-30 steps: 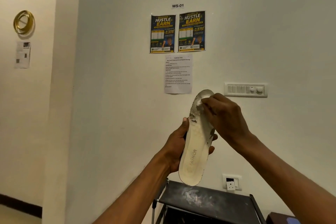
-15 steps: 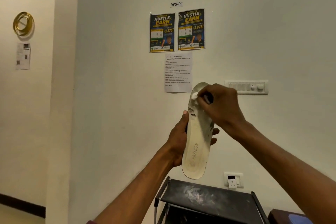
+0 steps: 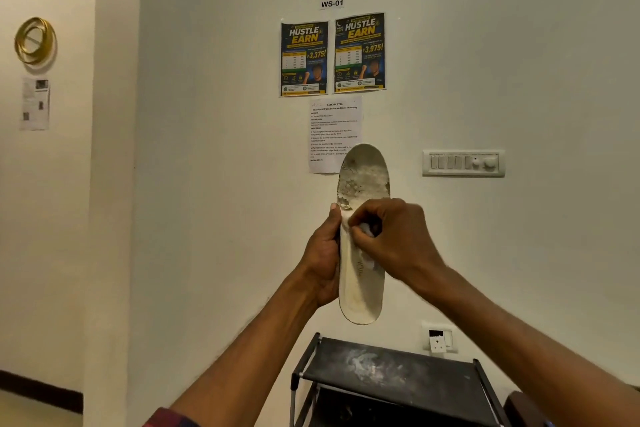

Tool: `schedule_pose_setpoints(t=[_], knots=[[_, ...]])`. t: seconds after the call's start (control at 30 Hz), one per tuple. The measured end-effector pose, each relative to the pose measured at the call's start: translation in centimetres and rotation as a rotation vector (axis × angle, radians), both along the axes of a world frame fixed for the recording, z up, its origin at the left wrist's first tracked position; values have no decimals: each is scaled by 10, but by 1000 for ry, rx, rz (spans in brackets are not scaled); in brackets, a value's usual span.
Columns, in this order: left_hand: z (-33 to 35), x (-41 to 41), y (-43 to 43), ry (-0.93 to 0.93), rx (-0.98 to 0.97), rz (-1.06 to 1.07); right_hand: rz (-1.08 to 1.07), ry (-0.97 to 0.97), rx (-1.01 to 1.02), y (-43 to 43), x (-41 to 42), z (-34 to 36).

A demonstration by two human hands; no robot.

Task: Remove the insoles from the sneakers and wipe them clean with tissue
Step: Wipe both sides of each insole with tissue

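A: Well, where is the insole [image 3: 360, 288] right now?

B: Up in the air in front of the wall, held upright above the black shoe rack [image 3: 398, 369], toe end up and heel end down. The left hand [image 3: 323, 260] grips it along its left edge near the middle, thumb on the front face, fingers out of sight behind it.

A: And the right hand [image 3: 394, 239]?

B: Curled round a small wad of white tissue [image 3: 366, 229], pressing it onto the front face about mid-length. Only a scrap of the tissue shows between the fingers.

A: Which part needs the most work?

B: The toe area, I'd say. It looks grey, mottled and rough, with a flaking patch at the left edge just above the left thumb. The heel half looks paler and smoother.

A: How would you wipe it well?

B: Long strokes along the length, with the left hand backing the insole so it doesn't bend away under pressure. Go lightly over the flaking patch, since hard rubbing could tear more of the surface or shred the tissue. Turn the wad to a fresh side once it greys.

A: And the sneakers?

B: Not in view, so I can't tell how much of the task is left.
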State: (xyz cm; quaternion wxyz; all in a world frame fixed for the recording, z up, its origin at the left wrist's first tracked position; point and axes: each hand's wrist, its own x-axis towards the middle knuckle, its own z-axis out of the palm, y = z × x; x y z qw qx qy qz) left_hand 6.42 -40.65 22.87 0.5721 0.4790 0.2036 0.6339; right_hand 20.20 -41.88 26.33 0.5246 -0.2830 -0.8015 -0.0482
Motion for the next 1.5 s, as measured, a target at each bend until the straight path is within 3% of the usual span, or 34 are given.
schedule_pose_setpoints(t=[0.1, 0.23, 0.3, 0.67, 0.77, 0.83, 0.93, 1.07, 1.23, 1.37, 1.5], knots=[[-1, -2, 2, -48, -18, -11, 24, -82, -21, -8, -8, -13], [4, -1, 1, -94, 2, -20, 5, 23, -52, -8, -7, -9], [5, -2, 1, -89, 1, -17, 25, -40, -50, -14, -12, -15], [11, -11, 4, -139, 34, -103, -21, -116, -278, -26, 0, -31], [13, -9, 3, -137, 37, -116, -20, -24, -237, -27, -2, -25], [15, -8, 2, -133, 39, -109, 16, -91, -239, -34, -7, -30], [14, -12, 3, -144, 53, -86, 35, -177, -417, -39, -1, -27], [16, -10, 4, -177, 43, -96, -59, -115, -210, -37, -3, -23], [16, -12, 3, -166, 58, -63, -10, -240, -455, -42, 1, -25], [17, -13, 4, -183, 53, -70, -56, -181, -283, -44, 0, -27], [18, -12, 4, -161, 61, -50, -60, -273, -398, -43, 1, -34]])
